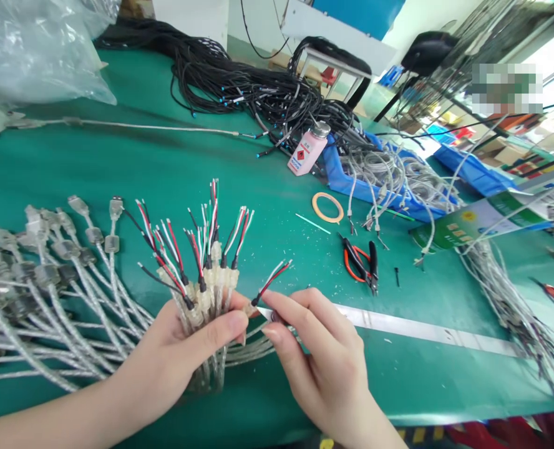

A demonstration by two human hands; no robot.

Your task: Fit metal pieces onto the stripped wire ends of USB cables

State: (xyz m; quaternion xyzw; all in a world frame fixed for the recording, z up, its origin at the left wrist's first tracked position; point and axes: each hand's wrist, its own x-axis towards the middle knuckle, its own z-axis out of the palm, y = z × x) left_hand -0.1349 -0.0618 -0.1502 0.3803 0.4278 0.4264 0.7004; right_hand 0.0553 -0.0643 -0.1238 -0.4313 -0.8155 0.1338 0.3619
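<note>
My left hand (183,343) is wrapped round a bundle of clear braided cables (217,293), their stripped red, white, green and black wire ends pointing up. Between its thumb and fingers, one cable end (273,280) sticks out to the right of the bundle. At the black collar of that end, my right hand (319,349) is closed in a pinch round a small pointed tool (268,314), mostly hidden by the fingers. The tool's light tip touches or nearly touches the collar. More cables with clear USB plugs (38,231) lie to the left.
Orange-and-black cutters (362,262), a tape roll (327,207) and a pink bottle (307,149) lie or stand beyond my hands. Black cables (258,87) cross the back. A blue tray (340,171) holds clear cables. A metal strip (427,333) runs right; plastic bags (47,50) sit back left.
</note>
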